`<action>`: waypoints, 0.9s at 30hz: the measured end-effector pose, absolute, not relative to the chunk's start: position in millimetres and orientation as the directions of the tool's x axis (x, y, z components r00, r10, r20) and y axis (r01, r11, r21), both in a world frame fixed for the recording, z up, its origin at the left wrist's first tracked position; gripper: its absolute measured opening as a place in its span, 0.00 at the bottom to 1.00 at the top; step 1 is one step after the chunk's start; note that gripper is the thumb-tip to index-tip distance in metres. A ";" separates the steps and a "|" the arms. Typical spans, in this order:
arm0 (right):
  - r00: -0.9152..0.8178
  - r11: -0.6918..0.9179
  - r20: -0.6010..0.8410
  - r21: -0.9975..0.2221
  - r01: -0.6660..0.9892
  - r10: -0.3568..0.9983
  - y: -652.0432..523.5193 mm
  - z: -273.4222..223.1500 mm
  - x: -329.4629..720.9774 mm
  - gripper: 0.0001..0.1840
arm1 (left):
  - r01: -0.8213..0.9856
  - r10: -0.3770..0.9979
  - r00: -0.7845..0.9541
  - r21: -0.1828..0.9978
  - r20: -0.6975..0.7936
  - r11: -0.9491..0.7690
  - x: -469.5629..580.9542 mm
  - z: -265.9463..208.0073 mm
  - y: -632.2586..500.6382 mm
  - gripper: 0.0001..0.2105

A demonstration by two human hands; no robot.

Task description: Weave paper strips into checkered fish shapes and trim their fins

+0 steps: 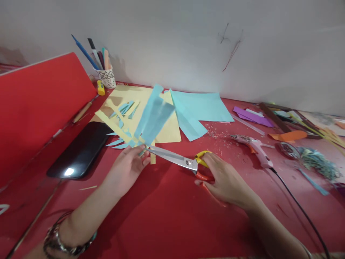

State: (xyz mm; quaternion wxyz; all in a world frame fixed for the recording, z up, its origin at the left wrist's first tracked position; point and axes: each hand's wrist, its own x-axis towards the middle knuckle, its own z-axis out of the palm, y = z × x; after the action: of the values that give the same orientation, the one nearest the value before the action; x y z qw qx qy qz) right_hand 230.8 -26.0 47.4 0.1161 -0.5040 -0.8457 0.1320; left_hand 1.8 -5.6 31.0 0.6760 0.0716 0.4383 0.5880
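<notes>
My right hand (225,180) grips a pair of scissors (175,158) by its yellow and red handles. The blades point left and look closed or nearly closed, their tips close to my left fingers. My left hand (132,163) pinches the lower end of a light blue paper piece (157,118), which stands up blurred and splits into two strips. Behind it lie pale yellow sheets (172,135) with blue and yellow paper scraps (124,108) on them. Pointed blue offcuts (118,142) lie just left of my left fingertips.
A black phone (81,151) lies at left beside a red board (45,97). A cup of pens (106,77) stands by the wall. Blue sheets (207,106) lie at the back. At right are a pink glue gun (254,147) with a cord, purple paper (254,117) and tangled yarn (318,162).
</notes>
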 end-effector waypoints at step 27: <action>-0.438 0.420 0.026 -0.339 0.842 0.899 -25.3 51.9 236.0 0.15 | -0.663 0.889 -0.102 0.697 -0.446 0.273 5.0 33.6 -10.4 0.06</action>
State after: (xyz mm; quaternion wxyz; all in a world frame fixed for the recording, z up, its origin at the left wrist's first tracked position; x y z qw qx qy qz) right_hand 236.0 -25.3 51.9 0.1023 -0.5201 -0.8364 0.1393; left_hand 5.0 -10.4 33.6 0.6582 0.1253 0.4508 0.5898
